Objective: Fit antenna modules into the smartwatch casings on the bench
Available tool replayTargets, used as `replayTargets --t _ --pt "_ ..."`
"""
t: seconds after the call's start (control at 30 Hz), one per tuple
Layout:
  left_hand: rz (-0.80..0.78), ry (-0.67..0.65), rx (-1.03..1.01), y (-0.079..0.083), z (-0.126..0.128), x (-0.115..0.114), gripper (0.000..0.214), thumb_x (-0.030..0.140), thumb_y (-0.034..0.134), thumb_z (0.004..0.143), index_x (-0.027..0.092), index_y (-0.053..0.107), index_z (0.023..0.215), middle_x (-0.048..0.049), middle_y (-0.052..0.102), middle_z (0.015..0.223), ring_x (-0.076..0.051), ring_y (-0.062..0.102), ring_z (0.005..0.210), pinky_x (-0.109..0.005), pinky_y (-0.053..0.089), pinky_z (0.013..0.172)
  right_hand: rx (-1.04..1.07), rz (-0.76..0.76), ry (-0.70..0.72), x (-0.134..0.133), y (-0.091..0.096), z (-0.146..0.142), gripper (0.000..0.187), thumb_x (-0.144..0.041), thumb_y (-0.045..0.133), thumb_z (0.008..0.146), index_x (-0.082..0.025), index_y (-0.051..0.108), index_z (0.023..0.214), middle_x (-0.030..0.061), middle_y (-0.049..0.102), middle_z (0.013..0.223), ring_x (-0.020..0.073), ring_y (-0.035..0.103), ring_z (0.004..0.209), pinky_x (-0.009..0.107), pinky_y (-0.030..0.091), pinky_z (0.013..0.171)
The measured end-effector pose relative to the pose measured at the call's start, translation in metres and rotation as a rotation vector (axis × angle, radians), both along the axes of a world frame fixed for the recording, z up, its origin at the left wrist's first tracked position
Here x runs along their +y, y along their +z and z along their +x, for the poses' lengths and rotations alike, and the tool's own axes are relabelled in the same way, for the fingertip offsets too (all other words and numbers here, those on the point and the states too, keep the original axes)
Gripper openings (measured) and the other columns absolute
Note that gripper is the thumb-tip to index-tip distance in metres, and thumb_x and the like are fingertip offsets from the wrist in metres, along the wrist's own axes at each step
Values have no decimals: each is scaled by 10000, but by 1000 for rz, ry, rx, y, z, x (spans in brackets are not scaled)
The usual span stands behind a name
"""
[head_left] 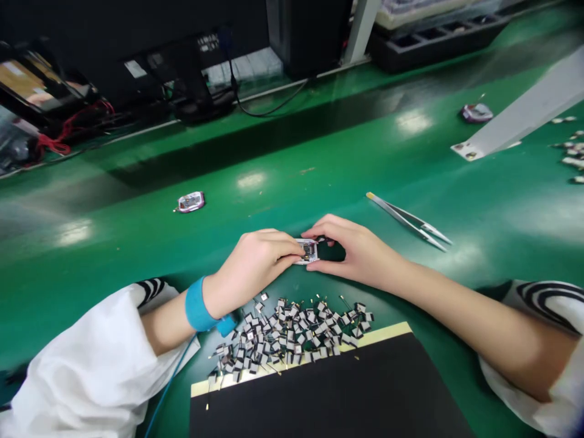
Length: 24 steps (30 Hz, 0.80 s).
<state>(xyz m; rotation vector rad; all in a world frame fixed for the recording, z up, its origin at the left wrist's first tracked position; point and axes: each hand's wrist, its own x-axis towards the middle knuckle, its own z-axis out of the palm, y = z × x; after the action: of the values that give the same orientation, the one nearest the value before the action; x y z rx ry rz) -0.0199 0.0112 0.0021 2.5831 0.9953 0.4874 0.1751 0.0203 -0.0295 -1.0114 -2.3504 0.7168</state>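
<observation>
Between my two hands is a small white rounded device casing [309, 250] with its circuit board exposed. My left hand [262, 258], with a blue band [196, 305] on its wrist, has its fingertips closed on the casing's left end. The thumb and fingers of my right hand [351, 243] grip the casing's right side at top and bottom. Just below my hands lies a heap of small grey-and-black parts with short thin leads [296, 331]. Metal tweezers [408, 220] lie on the green mat to the right of my right hand.
A black sheet with a yellow edge [319, 395] lies in front of me, partly under the heap. A similar casing [190, 201] rests at left, another [476, 112] at far right beside a white metal bracket [524, 109]. A monitor stand [194, 91] and cables stand behind.
</observation>
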Motion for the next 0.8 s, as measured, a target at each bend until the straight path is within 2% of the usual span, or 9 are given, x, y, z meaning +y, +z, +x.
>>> replayTargets --t 0.13,0.37,0.8 --pt "100 -64 34 -2 2 0 141 170 477 830 143 609 870 -9 632 900 -141 574 833 -248 479 738 6 4 12 1 0 1 364 -359 618 703 -153 528 989 49 538 925 155 514 858 279 428 745" --pt "229 -50 92 -3 3 -4 148 193 470 836 151 608 869 -16 622 869 -150 569 805 -252 486 710 10 12 13 0 1 1 355 -374 608 707 -152 539 974 53 536 925 156 510 846 275 428 710" --pt "252 -81 136 0 3 -4 175 190 438 849 153 609 864 -5 620 870 -137 572 813 -234 477 708 18 22 15 2 -1 2 359 -394 599 703 -148 550 960 53 539 903 164 512 820 272 417 674"
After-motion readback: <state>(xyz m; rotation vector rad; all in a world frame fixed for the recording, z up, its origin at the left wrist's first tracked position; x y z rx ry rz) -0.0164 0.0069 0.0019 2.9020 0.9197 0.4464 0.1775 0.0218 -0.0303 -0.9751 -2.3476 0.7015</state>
